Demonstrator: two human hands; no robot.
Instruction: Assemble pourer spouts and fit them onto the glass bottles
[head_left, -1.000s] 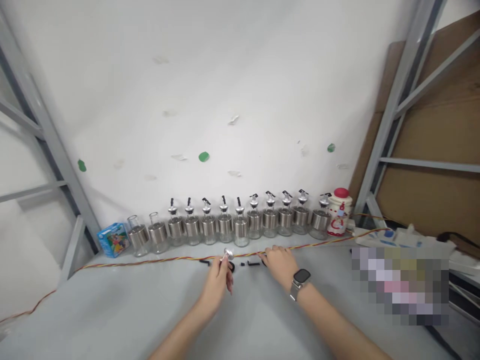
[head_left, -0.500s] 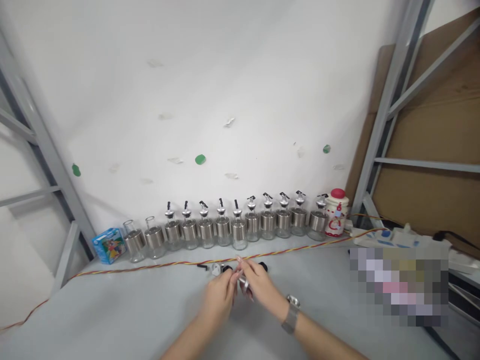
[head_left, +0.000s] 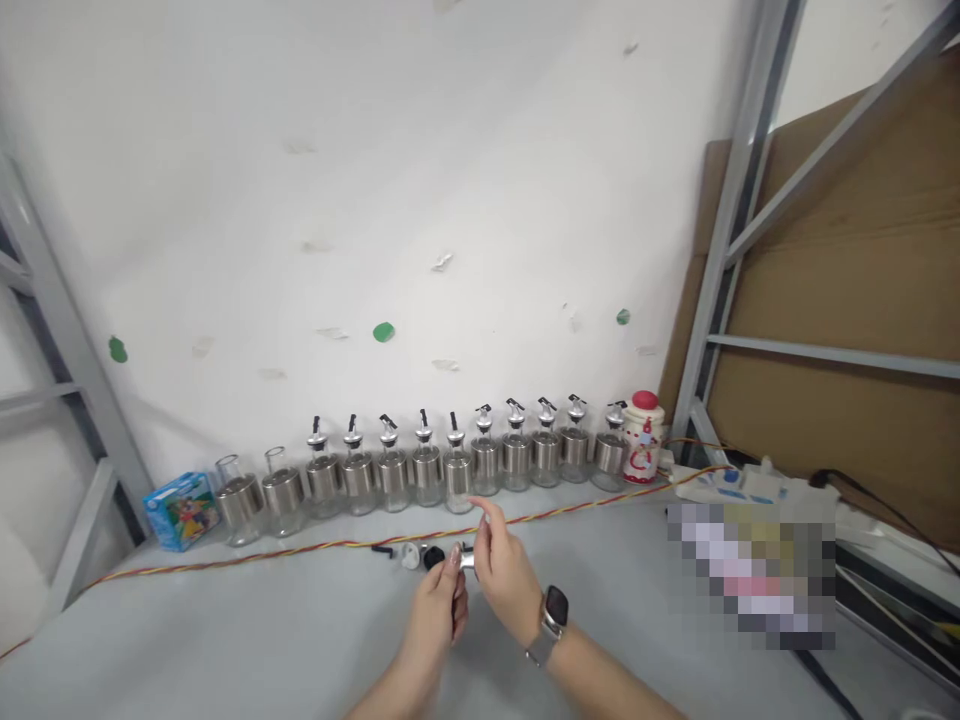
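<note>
My left hand (head_left: 436, 610) is closed around a small part, mostly hidden in the fingers. A silvery metal spout piece (head_left: 468, 560), like those on the bottle pourers, shows between my two hands. My right hand (head_left: 511, 578) meets its other end with curled fingers, the index finger raised. Just beyond the left fingertips lie a black stopper piece (head_left: 433, 557), a whitish clear part (head_left: 409, 556) and a thin black lever (head_left: 382, 550).
Several glass bottles with steel sleeves and pourers (head_left: 426, 472) line the wall; two open-necked bottles (head_left: 283, 492) stand left, beside a blue box (head_left: 182, 512). A red-lidded jar (head_left: 643, 438) ends the row. A twisted red-yellow wire (head_left: 322, 547) crosses the table. Power strips (head_left: 750, 482) lie right.
My view has turned slightly right and up. The hands have shifted from clasped together to a little apart, the right index finger now lifted, with the silvery piece showing between them.
</note>
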